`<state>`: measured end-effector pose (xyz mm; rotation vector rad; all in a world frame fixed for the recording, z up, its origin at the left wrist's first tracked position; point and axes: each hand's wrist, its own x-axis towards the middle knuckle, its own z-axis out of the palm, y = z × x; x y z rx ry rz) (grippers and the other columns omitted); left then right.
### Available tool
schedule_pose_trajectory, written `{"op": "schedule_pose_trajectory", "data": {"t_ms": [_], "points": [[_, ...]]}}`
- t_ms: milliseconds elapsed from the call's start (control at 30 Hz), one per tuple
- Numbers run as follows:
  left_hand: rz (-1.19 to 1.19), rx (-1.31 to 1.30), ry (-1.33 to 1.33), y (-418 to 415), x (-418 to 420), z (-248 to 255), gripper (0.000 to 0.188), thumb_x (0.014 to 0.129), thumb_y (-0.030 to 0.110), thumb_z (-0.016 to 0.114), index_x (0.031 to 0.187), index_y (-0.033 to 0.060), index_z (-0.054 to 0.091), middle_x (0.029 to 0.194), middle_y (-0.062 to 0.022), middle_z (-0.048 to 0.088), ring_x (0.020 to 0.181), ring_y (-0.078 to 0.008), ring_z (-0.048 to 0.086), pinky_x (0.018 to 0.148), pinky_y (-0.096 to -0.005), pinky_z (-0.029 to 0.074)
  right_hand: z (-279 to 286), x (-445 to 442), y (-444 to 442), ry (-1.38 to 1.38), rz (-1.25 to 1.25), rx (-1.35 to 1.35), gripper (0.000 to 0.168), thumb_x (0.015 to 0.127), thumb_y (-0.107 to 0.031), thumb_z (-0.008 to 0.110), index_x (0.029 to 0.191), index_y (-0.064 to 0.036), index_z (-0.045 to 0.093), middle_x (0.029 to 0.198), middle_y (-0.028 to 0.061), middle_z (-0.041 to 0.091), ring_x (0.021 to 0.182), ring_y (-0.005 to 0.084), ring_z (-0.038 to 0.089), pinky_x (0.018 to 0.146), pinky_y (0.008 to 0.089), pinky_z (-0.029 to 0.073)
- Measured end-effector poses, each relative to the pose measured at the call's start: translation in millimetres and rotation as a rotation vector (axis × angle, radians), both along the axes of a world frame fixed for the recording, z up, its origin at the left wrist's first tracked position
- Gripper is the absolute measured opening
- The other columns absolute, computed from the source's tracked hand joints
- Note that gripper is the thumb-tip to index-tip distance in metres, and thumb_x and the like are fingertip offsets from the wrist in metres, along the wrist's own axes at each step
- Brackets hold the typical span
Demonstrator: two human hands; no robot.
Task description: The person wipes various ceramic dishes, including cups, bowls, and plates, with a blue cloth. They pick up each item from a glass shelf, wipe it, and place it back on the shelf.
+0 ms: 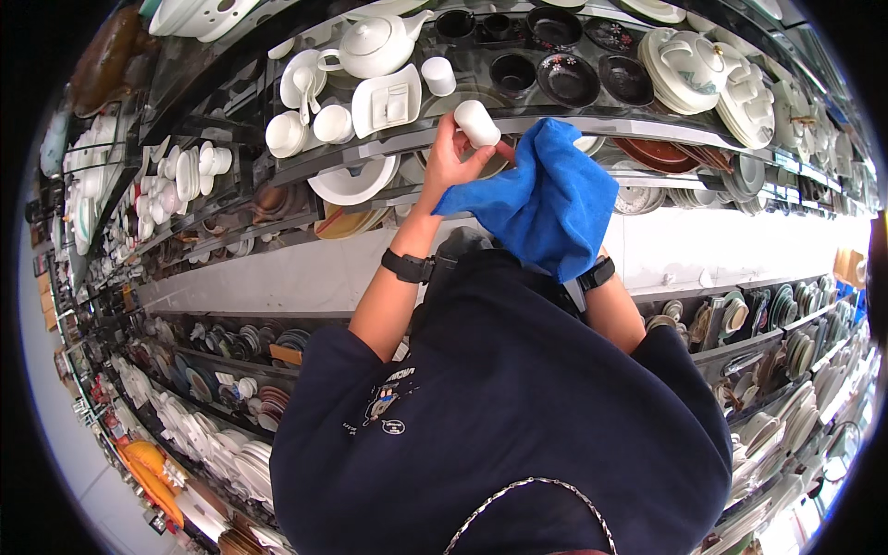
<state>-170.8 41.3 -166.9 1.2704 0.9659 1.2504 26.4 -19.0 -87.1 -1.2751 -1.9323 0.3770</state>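
Note:
A small white ceramic cylinder (476,123), perhaps a shaker or toothpick holder, is tilted in my left hand (454,156), whose thumb and fingers grip its side and lower end. Blue microfibre cloth (555,198) drapes over most of my right hand (506,151). Only a bit of finger shows by the cylinder's base, beside the cloth's edge. Both hands are just in front of the upper glass shelf's edge (555,125). Behind the held piece, a similar white cylinder (438,76) stands on that shelf.
Close by on the shelf are a white teapot (374,45), a square white dish (386,100), white cups (333,125), black bowls (569,80) and stacked plates with a lidded tureen (690,69). Lower shelves hold a white basin (355,182) and brown plates (655,154). Racks of dishes (222,444) stand behind me.

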Motion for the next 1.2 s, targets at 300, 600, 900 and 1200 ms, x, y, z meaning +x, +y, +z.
{"op": "schedule_pose_trajectory", "data": {"t_ms": [300, 600, 900, 1200], "points": [[0.156, -0.168, -0.002, 25.8, 13.9, -31.7, 0.058, 0.080, 0.000, 0.082, 0.129, 0.0002, 0.052, 0.117, -0.0130, 0.070, 0.108, -0.0221, 0.070, 0.097, -0.0374, 0.055, -16.9, 3.6, 28.9, -0.079, -0.034, 0.030, 0.046, 0.096, -0.027, 0.063, 0.136, -0.004, 0.061, 0.109, 0.0153, 0.071, 0.093, 0.0317, 0.069, 0.084, 0.0397, 0.055], [0.478, 0.046, 0.521, 60.3, 25.0, -48.7, 0.058, 0.075, 0.000, 0.083, 0.128, 0.0040, 0.058, 0.114, -0.0141, 0.068, 0.107, -0.0314, 0.067, 0.091, -0.0433, 0.052, -22.6, 3.2, 62.0, -0.156, -0.038, -0.023, 0.046, 0.096, -0.026, 0.061, 0.137, -0.005, 0.061, 0.108, 0.0150, 0.072, 0.091, 0.0326, 0.070, 0.082, 0.0401, 0.055], [0.566, 0.083, 0.805, 64.9, 34.0, -50.7, 0.062, 0.074, 0.014, 0.088, 0.130, 0.0083, 0.060, 0.122, -0.0116, 0.067, 0.123, -0.0349, 0.053, 0.107, -0.0491, 0.030, -75.2, 15.0, 57.8, -0.101, -0.010, -0.016, 0.052, 0.094, -0.028, 0.062, 0.142, -0.009, 0.060, 0.117, 0.0150, 0.070, 0.101, 0.0345, 0.067, 0.084, 0.0430, 0.053], [0.546, -0.003, 0.829, 62.0, 34.2, -45.4, 0.064, 0.073, 0.016, 0.088, 0.132, 0.0111, 0.062, 0.125, -0.0092, 0.067, 0.126, -0.0329, 0.051, 0.110, -0.0492, 0.027, -68.6, 12.8, 49.7, 0.033, 0.057, -0.100, 0.054, 0.095, -0.030, 0.061, 0.144, -0.009, 0.058, 0.122, 0.0154, 0.069, 0.106, 0.0347, 0.066, 0.088, 0.0438, 0.052]]}}
